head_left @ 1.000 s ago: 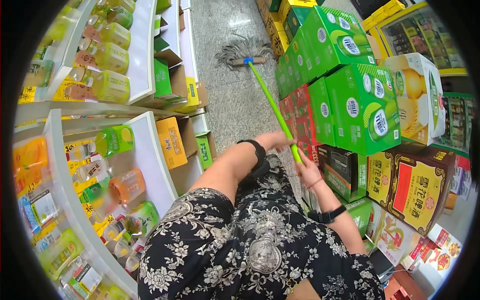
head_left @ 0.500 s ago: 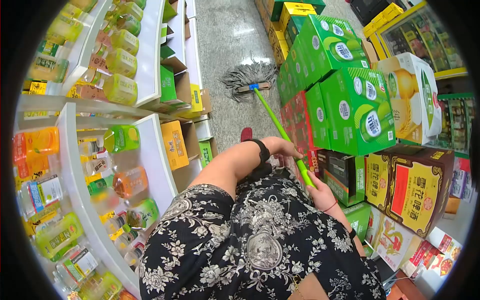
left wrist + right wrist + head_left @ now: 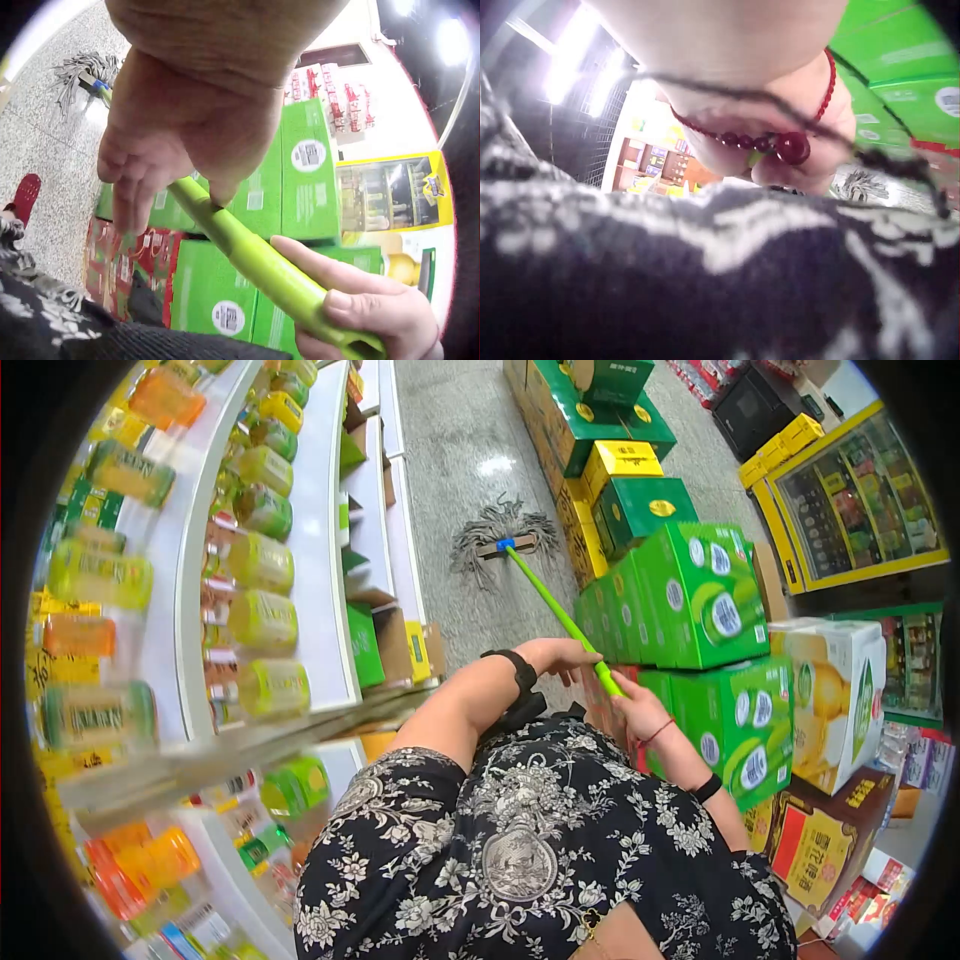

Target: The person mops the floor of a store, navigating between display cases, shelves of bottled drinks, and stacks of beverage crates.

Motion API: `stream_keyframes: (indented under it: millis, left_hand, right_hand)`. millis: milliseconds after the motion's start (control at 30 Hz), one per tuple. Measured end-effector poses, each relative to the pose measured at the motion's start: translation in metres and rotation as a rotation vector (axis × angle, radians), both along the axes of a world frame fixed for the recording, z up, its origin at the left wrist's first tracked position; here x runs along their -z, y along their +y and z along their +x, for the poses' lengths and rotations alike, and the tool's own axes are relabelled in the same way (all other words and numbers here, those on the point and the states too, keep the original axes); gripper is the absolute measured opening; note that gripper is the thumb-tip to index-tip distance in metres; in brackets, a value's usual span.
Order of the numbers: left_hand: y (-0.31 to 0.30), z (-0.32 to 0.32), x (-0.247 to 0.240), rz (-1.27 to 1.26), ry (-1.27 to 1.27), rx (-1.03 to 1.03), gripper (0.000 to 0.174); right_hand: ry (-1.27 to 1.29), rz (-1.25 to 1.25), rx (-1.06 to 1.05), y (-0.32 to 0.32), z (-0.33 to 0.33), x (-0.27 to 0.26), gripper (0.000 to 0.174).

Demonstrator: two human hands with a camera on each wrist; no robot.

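A mop with a bright green handle (image 3: pixel 552 603) reaches forward from my hands to its grey string head (image 3: pixel 503 520) on the speckled floor. A blue joint fixes the handle to the head's flat bar. My right hand (image 3: pixel 641 710) grips the handle near its top end; in the left wrist view its thumb and fingers (image 3: pixel 375 306) wrap the green tube. Farther down, my left hand (image 3: pixel 557 657) holds the handle loosely, thumb (image 3: pixel 222 187) against it and fingers hanging past. In the right wrist view the floral clothing hides much of the right hand (image 3: pixel 780 90).
Shelves of bottled drinks (image 3: pixel 268 565) line the aisle's left side. Along the right stand stacked green cartons (image 3: pixel 700 595), with yellow and dark green boxes (image 3: pixel 640 510) beyond. A yellow-framed display case (image 3: pixel 850 500) stands farther right. Grey floor (image 3: pixel 450 450) runs ahead between them.
The mop head has come nearer since the first frame. Shelves and cartons have slid down the head view, showing more aisle ahead. My right hand drew back, then moved forward a little.
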State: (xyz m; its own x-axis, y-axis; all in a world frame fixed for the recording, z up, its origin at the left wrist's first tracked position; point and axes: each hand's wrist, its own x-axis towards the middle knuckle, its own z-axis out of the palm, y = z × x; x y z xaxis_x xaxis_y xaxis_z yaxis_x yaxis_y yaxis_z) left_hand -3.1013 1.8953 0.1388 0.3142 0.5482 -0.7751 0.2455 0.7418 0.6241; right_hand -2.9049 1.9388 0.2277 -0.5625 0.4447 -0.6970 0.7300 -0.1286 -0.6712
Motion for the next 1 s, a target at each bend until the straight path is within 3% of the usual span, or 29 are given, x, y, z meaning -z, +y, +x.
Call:
stream_keyframes:
  millis: [100,133,200,233,300,400,433,533,567,667,800,867,967,1000]
  left_hand:
    - [0.03,-0.062,0.001,0.079,0.042,-0.145,0.057]
    - [0.038,-0.079,0.002,0.089,0.061,-0.224,0.055]
    - [0.057,-0.105,-0.008,0.072,0.154,-0.372,0.053]
    - [0.067,-0.119,-0.001,0.068,0.157,-0.37,0.053]
    - [0.088,-0.145,0.019,0.112,0.186,-0.57,0.046]
    - [0.111,-0.201,0.009,0.074,0.221,-0.641,0.038]
    - [0.122,-0.22,0.012,0.071,0.195,-0.694,0.033]
    - [0.154,-0.285,0.011,0.064,0.104,-0.753,0.029]
    - [0.166,-0.306,0.005,0.032,0.094,-0.778,0.024]
    - [0.198,-0.36,-0.013,-0.025,0.09,-0.809,0.02]
    - [0.23,-0.435,-0.013,-0.026,0.046,-0.857,0.017]
    - [0.24,-0.468,-0.019,0.035,0.016,-0.905,0.016]
    - [0.259,-0.518,-0.029,-0.005,0.014,-0.947,0.017]
    - [0.265,-0.54,-0.024,-0.017,-0.004,-0.944,0.017]
  right_hand:
    - [0.113,0.068,-0.086,0.041,-0.071,0.013,0.048]
    - [0.196,0.286,-0.161,0.053,-0.09,0.043,0.048]
    - [-0.007,0.114,-0.115,0.063,-0.152,0.002,0.047]
    - [-0.005,0.11,-0.112,0.071,-0.176,0.005,0.047]
    - [0.017,0.09,-0.092,0.088,-0.216,0.021,0.047]
    - [0.105,0.097,-0.07,0.114,-0.272,0.054,0.047]
    - [-0.005,0.018,-0.066,0.124,-0.297,0.035,0.046]
    - [0.071,0.113,-0.144,0.165,-0.364,0.049,0.045]
    - [0.055,0.008,-0.1,0.178,-0.387,0.041,0.047]
    - [0.077,0.097,-0.195,0.22,-0.451,0.076,0.051]
    - [0.121,-0.042,-0.162,0.257,-0.535,0.116,0.059]
    - [0.074,-0.026,-0.216,0.273,-0.573,0.061,0.06]
    - [-0.109,-0.056,-0.262,0.294,-0.632,0.026,0.057]
    - [-0.105,-0.054,-0.257,0.3,-0.652,0.038,0.057]
